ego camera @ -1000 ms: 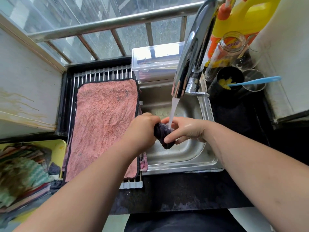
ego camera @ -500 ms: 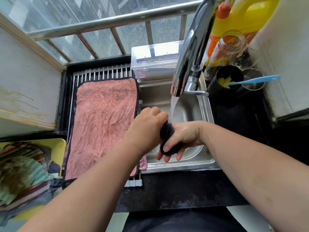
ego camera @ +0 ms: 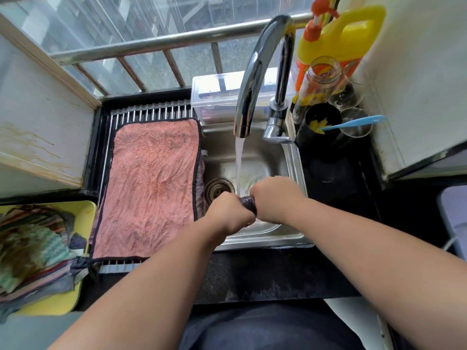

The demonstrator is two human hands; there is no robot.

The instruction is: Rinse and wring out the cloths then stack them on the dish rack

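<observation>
A dark cloth (ego camera: 248, 203) is gripped tightly between the left hand (ego camera: 228, 213) and right hand (ego camera: 274, 198) over the sink (ego camera: 293, 157), so wrung water drains away.

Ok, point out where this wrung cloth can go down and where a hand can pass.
Free: the counter in front of the sink, and its dark stretch right of the sink; the bare rack bars beyond the pink cloth. Crowded: the jars behind that stretch, and the tray piled with cloths.
</observation>
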